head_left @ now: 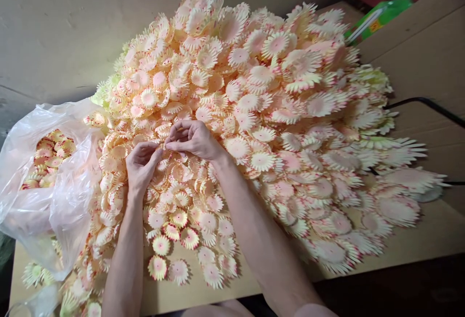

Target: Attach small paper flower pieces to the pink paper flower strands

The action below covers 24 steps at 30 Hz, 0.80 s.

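A big heap of cream and pink fabric flower petals (261,108) covers the table. My left hand (141,162) and my right hand (192,138) meet above the heap's near left side, fingertips almost touching. Both hands have their fingers pinched together on a small petal piece (164,145) held between them, mostly hidden by the fingers. Loose single petals (181,239) lie flat on the table between my forearms.
A clear plastic bag (47,186) holding more petals sits at the left. The table's front edge (399,254) runs along the bottom right. A green box (378,16) lies at the far right, and a black rod (432,106) crosses the right side.
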### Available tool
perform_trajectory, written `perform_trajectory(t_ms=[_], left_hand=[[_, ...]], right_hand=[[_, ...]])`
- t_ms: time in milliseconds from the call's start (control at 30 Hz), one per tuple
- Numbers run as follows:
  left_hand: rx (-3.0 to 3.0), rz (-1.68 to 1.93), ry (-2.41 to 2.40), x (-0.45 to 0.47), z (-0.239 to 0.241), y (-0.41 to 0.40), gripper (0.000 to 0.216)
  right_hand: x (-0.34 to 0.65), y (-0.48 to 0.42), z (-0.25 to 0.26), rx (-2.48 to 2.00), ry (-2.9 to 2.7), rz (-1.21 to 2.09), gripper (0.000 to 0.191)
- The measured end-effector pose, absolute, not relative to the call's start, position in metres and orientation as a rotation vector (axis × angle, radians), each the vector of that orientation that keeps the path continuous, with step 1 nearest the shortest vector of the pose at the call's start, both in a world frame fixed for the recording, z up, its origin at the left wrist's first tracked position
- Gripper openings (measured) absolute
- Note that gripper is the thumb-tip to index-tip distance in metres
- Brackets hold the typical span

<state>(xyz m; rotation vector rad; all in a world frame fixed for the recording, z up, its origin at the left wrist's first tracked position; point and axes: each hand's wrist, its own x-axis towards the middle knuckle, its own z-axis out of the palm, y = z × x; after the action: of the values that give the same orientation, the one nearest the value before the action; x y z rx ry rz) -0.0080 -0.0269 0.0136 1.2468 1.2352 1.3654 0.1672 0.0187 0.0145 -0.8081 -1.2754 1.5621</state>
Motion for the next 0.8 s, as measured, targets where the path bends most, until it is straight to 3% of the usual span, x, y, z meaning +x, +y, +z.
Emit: perform_trajectory(t_ms=[300,500,667,800], left_hand=[[1.213,1.538,1.33,-0.011,0.007,-0.022,0.008],[1.208,1.483,1.36,-0.005,0.014,-0.027,0.019],[1.202,1.544,1.304,-0.003,0.016,-0.026,0.019],[1.251,1.602,1.307,-0.004,0.009,-0.024,0.016]], right_hand=[[0.165,0.02,0.012,-0.867,-1.24,1.426,0.028],[0.163,0.015,0.017,-0.82,-1.357,1.411,0.023],[0.159,0.012,0.02,-0.855,-1.396,1.381,0.037],[0.157,0.014,0.016,-0.909,-1.399,1.304,0.029]])
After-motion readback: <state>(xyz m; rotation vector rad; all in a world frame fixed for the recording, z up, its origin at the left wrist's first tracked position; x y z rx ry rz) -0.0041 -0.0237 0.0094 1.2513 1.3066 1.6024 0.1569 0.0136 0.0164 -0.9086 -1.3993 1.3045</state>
